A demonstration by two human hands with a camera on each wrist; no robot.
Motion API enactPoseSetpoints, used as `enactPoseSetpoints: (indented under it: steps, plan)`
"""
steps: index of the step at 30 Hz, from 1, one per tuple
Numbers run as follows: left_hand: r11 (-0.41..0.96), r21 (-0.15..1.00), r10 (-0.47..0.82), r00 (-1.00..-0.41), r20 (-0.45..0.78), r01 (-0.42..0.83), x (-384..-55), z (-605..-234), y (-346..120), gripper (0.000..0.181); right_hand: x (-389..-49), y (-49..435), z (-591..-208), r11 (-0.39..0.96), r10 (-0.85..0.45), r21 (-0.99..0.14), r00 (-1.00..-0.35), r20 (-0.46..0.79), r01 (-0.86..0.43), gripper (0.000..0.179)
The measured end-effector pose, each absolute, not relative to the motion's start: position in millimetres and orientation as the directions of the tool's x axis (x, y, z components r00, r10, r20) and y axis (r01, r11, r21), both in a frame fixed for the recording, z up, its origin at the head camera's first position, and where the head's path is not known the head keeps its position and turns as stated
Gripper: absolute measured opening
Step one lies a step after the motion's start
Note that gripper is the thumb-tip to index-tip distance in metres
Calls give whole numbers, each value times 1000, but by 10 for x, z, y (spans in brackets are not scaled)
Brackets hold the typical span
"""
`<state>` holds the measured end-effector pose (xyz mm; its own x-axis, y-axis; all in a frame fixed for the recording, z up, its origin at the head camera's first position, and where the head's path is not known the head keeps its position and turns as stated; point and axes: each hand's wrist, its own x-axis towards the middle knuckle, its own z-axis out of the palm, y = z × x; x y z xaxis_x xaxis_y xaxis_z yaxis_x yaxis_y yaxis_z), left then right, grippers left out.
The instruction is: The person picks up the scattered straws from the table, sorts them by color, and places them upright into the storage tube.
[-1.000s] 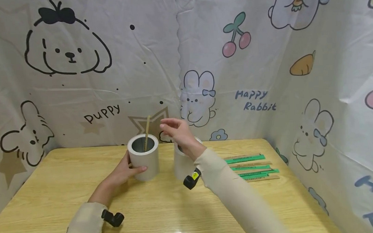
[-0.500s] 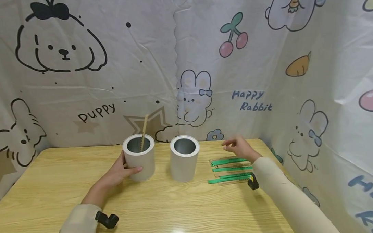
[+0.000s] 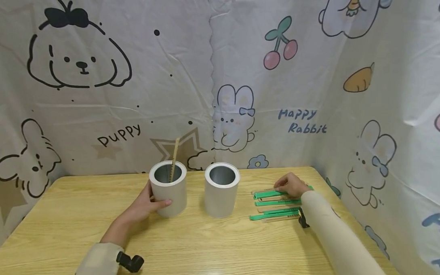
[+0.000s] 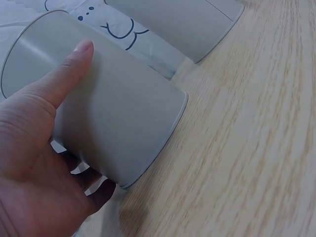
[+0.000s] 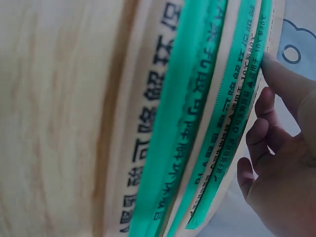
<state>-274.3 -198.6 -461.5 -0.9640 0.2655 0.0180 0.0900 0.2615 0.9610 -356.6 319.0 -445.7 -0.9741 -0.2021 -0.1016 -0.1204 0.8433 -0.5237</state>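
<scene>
My left hand [image 3: 144, 203] holds a white cylindrical canister [image 3: 170, 200] round its side, thumb across the front, as the left wrist view also shows. A tan paper-wrapped straw [image 3: 175, 155] leans up out of its grey inside. To the right stands a second white canister [image 3: 221, 200] with nothing showing inside. My right hand [image 3: 291, 186] is down at the far side of a row of green and tan wrapped straws [image 3: 277, 203]. In the right wrist view its thumb [image 5: 276, 74] meets the edge of the outermost green straw [image 5: 237, 133], fingers bent beside it; I cannot tell whether they pinch it.
All this stands on a light wood-grain table [image 3: 195, 251]. A white printed cloth [image 3: 178, 90] with cartoon animals hangs behind the table and along its sides. A small black camera sits on each sleeve at the wrist.
My right hand has moved from above the second canister rightward and down to the straws, uncovering that canister. The left hand keeps holding its canister in place.
</scene>
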Motion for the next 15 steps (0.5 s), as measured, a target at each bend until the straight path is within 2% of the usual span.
enactPoseSetpoints:
  steps: [5,9,13,15]
  plan:
    - [266,959,260,-965,22,93,-2741,-4613,-1988,109,-3594,3193,-4454,821,-218,-555,-972,-91,-132,9]
    - [263,959,271,-962,34,108,-2757,-4606,-1974,108,-3592,3138,-4318,758,-208,-633,-978,-8,-156,15]
    - [258,960,273,-961,38,111,-2755,-4599,-1972,106,-3554,2901,-3968,611,-138,-773,-984,112,-173,27]
    - [261,960,268,-963,33,105,-2744,-4596,-1981,106,-3512,2687,-3721,474,-100,-859,-981,166,-194,27]
